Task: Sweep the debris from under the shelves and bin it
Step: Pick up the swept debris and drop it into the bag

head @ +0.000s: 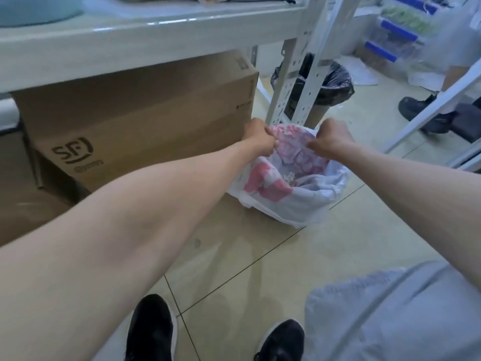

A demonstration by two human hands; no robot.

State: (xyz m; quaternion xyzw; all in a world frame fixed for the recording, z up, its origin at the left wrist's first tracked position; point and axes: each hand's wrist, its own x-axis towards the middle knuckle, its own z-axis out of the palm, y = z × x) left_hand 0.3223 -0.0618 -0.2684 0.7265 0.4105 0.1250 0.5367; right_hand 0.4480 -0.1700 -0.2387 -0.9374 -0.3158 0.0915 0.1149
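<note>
I see my left hand (259,138) and right hand (331,138) each clenched on the rim of the pink-and-white plastic bag (286,188), beside the cardboard box (145,121).

- We see a white plastic bag (286,183) printed with pink blocks and pink lettering.
- Beside it, our cardboard box (145,126) is plain brown with a dark "SF" logo on its side.
- The shelf board (130,48) above is pale grey-white, and the perforated shelf posts (302,74) are white.
- The bin (322,84) behind the posts wears a glossy black liner.
- The floor (260,256) is pale beige-green tile with dark grout lines.
- Our shoes (151,332) are black.
- The drawers (398,29) at the back are clear with blue fronts.
</note>
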